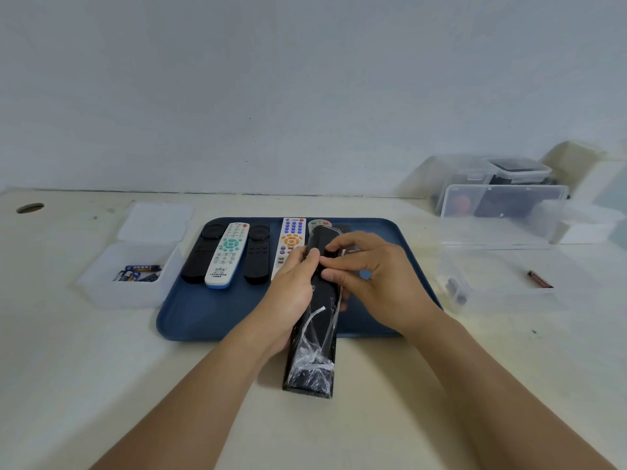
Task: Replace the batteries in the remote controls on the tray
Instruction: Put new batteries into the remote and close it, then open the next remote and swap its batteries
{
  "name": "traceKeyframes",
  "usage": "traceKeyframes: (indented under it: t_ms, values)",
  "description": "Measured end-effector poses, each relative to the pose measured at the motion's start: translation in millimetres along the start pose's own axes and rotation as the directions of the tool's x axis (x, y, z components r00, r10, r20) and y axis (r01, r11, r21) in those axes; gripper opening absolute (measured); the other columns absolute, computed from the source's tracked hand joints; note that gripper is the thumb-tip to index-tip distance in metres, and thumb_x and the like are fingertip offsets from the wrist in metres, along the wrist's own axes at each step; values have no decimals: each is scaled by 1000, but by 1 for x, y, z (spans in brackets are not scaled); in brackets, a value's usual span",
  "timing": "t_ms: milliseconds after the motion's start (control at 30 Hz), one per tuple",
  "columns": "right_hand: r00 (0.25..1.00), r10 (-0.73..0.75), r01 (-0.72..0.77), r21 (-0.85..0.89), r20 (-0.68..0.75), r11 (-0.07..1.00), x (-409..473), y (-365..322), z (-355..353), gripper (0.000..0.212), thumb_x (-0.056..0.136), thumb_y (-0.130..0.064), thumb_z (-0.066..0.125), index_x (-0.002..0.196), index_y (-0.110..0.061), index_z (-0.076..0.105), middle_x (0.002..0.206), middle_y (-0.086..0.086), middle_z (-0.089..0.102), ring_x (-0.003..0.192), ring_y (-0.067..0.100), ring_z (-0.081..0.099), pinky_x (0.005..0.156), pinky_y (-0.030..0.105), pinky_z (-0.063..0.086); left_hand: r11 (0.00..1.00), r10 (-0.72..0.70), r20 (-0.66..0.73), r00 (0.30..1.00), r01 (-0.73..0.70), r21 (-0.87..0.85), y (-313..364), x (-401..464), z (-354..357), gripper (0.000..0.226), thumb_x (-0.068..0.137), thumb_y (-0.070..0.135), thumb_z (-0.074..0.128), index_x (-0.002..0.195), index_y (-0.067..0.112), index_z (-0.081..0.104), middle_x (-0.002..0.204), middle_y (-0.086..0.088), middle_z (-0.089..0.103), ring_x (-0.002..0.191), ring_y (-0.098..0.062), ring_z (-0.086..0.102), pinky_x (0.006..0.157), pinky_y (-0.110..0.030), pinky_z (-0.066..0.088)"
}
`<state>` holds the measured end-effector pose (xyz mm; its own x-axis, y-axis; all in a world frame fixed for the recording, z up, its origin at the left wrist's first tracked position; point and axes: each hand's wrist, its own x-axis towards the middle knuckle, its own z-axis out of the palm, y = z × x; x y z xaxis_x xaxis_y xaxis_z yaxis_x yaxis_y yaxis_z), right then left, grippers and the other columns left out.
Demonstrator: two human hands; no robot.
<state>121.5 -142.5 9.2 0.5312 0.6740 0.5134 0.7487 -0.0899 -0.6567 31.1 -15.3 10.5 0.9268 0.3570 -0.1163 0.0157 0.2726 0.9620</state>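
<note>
A long black remote (315, 337) wrapped in clear plastic film is held above the blue tray (210, 317), its back facing up. My left hand (291, 286) grips it from the left side, thumb on top. My right hand (366, 266) curls over its upper half, with fingers and thumb pinching at the remote's back. On the tray lie two black remotes (200, 259) (258, 259), a white remote with teal buttons (225, 256) and a white remote with orange and purple buttons (290, 239). Further remotes are partly hidden behind my hands.
A clear box (101, 286) left of the tray holds several blue batteries (139, 273), its lid (156, 222) behind it. A larger clear box (492, 276) on the right holds a dark battery (539, 279) and small dark items. More plastic containers (502, 198) stand at the back right.
</note>
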Motion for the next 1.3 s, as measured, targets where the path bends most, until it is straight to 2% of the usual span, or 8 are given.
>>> traceKeyframes:
  t_ms: [200, 333, 600, 700, 833, 1033, 1200, 1300]
  values:
    - [886, 462, -411, 430, -17, 804, 2, -2, 0, 77, 65, -25, 92, 133, -29, 58, 131, -9, 55, 100, 6, 65, 80, 22, 55, 999, 38, 68, 997, -40, 22, 3, 0, -4, 26, 103, 34, 53, 123, 20, 64, 98, -25, 73, 71, -29, 69, 76, -43, 58]
    - [846, 431, -500, 749, 315, 434, 3, -8, -3, 38, 88, -9, 72, 124, -1, 62, 81, 10, 56, 58, 14, 46, 51, 26, 46, 997, 72, 90, 993, -69, -34, 5, -2, 1, 25, 103, 27, 53, 123, 14, 62, 82, -25, 70, 62, -26, 68, 59, -31, 58]
    - [803, 490, -574, 661, 340, 482, 4, -12, -4, 30, 92, -28, 68, 104, -1, 67, 75, 14, 60, 52, 17, 47, 45, 27, 40, 974, 165, 109, 980, -179, 141, -5, 2, 4, 29, 105, 40, 49, 132, 38, 58, 117, -1, 71, 97, -20, 72, 80, -43, 60]
    - [832, 501, -482, 755, 237, 444, 9, -12, -23, 40, 90, -25, 68, 111, 9, 63, 99, 28, 67, 75, 34, 64, 68, 39, 53, 953, 218, 114, 969, -237, 191, -1, 4, 7, 45, 93, 71, 45, 132, 49, 55, 137, 13, 61, 131, -14, 56, 110, -49, 44]
    - [937, 316, -10, 888, -153, 461, 9, -23, -65, 24, 91, -9, 58, 112, 2, 58, 111, 19, 70, 102, 36, 68, 94, 52, 52, 917, 380, -5, 925, -377, 129, 10, 11, 0, 26, 97, 50, 56, 120, 38, 59, 124, 3, 70, 116, -17, 66, 99, -43, 53]
    - [957, 34, 64, 324, -287, 944, 6, -2, -83, 32, 77, 12, 74, 107, 8, 65, 107, 25, 70, 105, 40, 67, 95, 51, 53, 664, 481, 95, 872, -433, 610, -8, 18, -21, 28, 98, 24, 62, 123, 36, 61, 121, 18, 66, 113, 6, 59, 95, -27, 50]
    - [989, 46, -64, -131, -140, 989, 6, 20, -60, 29, 72, 18, 65, 92, -1, 74, 97, 5, 71, 95, 16, 67, 86, 25, 52, 127, 402, 412, 818, -495, 859, -17, 21, -26, 49, 99, 39, 57, 146, 26, 51, 151, 9, 47, 143, -9, 34, 119, -30, 27]
    - [980, 188, -162, -286, 68, 944, 8, 23, -58, 31, 71, 20, 57, 84, -3, 73, 93, 8, 67, 90, 25, 61, 80, 33, 48, 25, 290, 425, 858, -450, 893, -20, 18, -26, 57, 101, 50, 48, 152, 28, 40, 161, 12, 32, 150, -9, 19, 123, -32, 13]
